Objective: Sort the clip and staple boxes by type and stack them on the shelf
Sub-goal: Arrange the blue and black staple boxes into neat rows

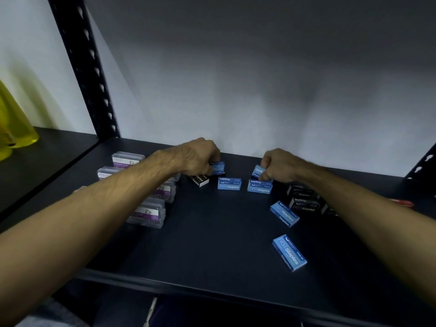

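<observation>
On the dark shelf (212, 232), my left hand (198, 159) grips a blue staple box (218, 167) just above a black staple box (200, 180). My right hand (278, 166) grips another blue staple box (257, 171), tilted over a blue box (259, 186) lying flat. Between the hands lies a third flat blue box (229, 183). Two more blue boxes (284, 213) (289, 252) lie loose toward the front right. Clear paper clip boxes (127, 159) with purple labels stand at the left, partly hidden by my left forearm.
Black staple boxes (304, 199) are stacked at the right, partly behind my right forearm. A black slotted upright (82, 67) rises at the back left. A yellow object (14, 123) sits on the neighbouring shelf. A white wall closes the back. A red item (404, 203) lies far right.
</observation>
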Available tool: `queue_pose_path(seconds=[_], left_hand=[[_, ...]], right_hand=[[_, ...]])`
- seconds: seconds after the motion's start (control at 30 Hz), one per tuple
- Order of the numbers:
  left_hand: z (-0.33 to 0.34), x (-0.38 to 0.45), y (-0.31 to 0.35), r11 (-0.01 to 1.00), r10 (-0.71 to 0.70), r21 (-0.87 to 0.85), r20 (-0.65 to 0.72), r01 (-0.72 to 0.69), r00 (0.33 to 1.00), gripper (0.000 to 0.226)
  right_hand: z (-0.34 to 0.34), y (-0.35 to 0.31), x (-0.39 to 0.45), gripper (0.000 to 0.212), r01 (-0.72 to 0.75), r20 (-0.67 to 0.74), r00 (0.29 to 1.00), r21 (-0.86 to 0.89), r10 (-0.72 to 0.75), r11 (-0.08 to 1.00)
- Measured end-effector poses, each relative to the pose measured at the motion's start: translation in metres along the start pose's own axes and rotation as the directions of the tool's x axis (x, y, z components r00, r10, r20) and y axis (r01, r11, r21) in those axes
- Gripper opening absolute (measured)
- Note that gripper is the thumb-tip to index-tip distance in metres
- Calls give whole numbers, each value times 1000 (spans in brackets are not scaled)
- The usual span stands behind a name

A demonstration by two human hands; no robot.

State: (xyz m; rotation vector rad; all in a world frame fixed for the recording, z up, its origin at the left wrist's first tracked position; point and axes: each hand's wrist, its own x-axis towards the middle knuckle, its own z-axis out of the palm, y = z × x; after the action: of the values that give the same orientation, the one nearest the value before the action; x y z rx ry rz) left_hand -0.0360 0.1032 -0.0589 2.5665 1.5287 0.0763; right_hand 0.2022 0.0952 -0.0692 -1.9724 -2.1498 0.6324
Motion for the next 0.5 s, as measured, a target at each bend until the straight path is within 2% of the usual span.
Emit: queue_pose_path(seconds=[0.17,0.5], left_hand=[[-4,-5,-4,995,-1,-95,-19,-1,1000,12],[-20,-31,17,965,1,-262,-92,-25,996,16]], right_hand=[[-1,7,-3,19,18,-23,1000,54,-17,998],[-21,-7,-48,13,192,-158,973,173,-165,966]])
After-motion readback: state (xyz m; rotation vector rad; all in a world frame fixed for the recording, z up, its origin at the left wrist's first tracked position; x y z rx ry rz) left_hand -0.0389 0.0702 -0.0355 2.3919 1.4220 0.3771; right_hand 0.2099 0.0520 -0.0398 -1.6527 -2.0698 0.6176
